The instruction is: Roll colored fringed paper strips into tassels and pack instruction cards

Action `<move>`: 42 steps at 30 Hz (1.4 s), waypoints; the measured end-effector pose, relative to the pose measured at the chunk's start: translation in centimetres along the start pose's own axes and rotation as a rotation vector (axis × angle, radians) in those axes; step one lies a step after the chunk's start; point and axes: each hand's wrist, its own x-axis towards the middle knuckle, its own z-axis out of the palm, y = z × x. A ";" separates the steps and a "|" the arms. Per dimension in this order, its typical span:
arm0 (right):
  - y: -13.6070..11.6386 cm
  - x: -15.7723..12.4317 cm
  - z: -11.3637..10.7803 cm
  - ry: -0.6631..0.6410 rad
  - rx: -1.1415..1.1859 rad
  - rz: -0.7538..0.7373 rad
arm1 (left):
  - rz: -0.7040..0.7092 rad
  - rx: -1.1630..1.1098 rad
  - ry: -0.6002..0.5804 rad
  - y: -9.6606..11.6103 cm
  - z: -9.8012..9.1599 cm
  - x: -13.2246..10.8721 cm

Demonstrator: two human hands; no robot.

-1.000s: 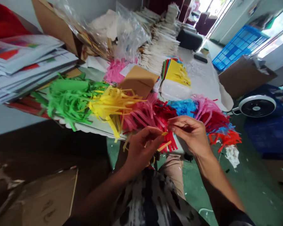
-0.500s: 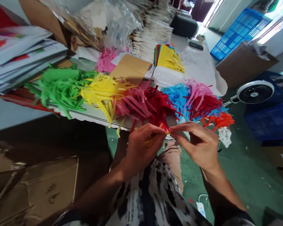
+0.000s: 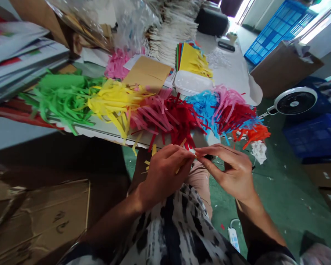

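My left hand (image 3: 167, 171) is closed around a yellow paper tassel (image 3: 147, 166); its cut strips stick out past the knuckles, and most of it is hidden in the fist. My right hand (image 3: 233, 171) pinches the tassel's narrow end, where the fingertips of both hands meet. Both hands are above my lap, just off the table edge. Right beyond them lies a heap of dark red paper fringe (image 3: 179, 123). Beside it are pink fringe (image 3: 151, 114), yellow fringe (image 3: 116, 101) and blue fringe (image 3: 202, 105).
Green fringe (image 3: 63, 95) lies at the table's left, orange fringe (image 3: 255, 134) at its right corner. Behind stand a white plastic box (image 3: 193, 82), brown card (image 3: 147, 73) and stacked yellow sheets (image 3: 194, 60). A fan (image 3: 295, 103) is at right, a cardboard box (image 3: 55, 217) at lower left.
The view has shifted slightly, so the table things sit a little higher and further left. My left hand has turned more knuckles-up, and yellow strips now show to its left.
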 end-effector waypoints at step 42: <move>3.3 -1.8 0.9 0.059 0.508 0.356 | -0.576 -0.497 -0.211 -1.8 2.1 -1.0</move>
